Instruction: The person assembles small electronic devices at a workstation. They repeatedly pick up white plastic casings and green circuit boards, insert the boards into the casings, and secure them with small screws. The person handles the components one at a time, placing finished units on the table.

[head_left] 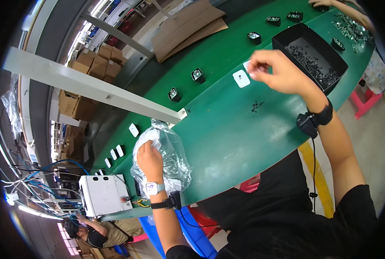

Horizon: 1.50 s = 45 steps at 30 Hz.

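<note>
My left hand (149, 157) reaches into a clear plastic bag (173, 162) of white parts at the near edge of the green belt (218, 129). My right hand (276, 71) is raised over the belt with its fingertips pinched on a small white square piece, just right of another white square plate (241, 78) lying flat. A little cluster of black screws (256, 105) lies on the belt below that hand.
A black tray (311, 56) of small dark parts stands at the right. Several small black housings (197, 75) sit along the belt's far side. White plates (134, 129) lie further left, near a white machine box (102, 194). Another person's hand (326, 3) works at the top right.
</note>
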Available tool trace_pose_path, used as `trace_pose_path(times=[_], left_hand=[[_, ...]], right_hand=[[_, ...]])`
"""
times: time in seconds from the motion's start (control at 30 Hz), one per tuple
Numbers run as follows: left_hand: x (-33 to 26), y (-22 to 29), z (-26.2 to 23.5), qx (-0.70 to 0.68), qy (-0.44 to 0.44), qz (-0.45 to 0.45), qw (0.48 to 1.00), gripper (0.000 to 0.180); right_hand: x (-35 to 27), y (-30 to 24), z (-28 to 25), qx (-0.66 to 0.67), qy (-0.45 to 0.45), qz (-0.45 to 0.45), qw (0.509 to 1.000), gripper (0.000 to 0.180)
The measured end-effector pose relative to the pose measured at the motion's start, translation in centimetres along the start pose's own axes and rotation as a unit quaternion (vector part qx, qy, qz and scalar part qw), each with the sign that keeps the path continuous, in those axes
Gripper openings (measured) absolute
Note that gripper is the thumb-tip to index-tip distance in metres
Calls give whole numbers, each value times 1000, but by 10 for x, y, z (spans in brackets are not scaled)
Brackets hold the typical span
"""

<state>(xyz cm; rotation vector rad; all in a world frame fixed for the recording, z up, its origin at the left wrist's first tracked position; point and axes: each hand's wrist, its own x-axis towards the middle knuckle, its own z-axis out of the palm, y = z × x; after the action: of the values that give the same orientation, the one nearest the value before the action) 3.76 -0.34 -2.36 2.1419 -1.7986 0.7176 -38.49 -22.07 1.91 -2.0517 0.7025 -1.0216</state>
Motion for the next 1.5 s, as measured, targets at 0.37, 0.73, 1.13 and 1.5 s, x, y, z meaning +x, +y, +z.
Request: trace_pose_path(times=[0.37, 0.73, 1.13, 1.5], left_hand=[[-15, 9, 14, -46, -131, -13, 990, 35], [-4, 28, -29, -145, -4, -96, 985, 33], [61, 170, 26, -799, -33, -189, 570, 48], [52, 177, 49, -792, -43, -187, 580, 61]], right_hand=[[-65, 36, 33, -160, -78, 67, 982, 10], [-46, 36, 33, -262, -160, 15, 952, 10], [32, -17, 78, 49, -82, -74, 993, 8], [14, 29, 135, 112, -20, -28, 993, 7]])
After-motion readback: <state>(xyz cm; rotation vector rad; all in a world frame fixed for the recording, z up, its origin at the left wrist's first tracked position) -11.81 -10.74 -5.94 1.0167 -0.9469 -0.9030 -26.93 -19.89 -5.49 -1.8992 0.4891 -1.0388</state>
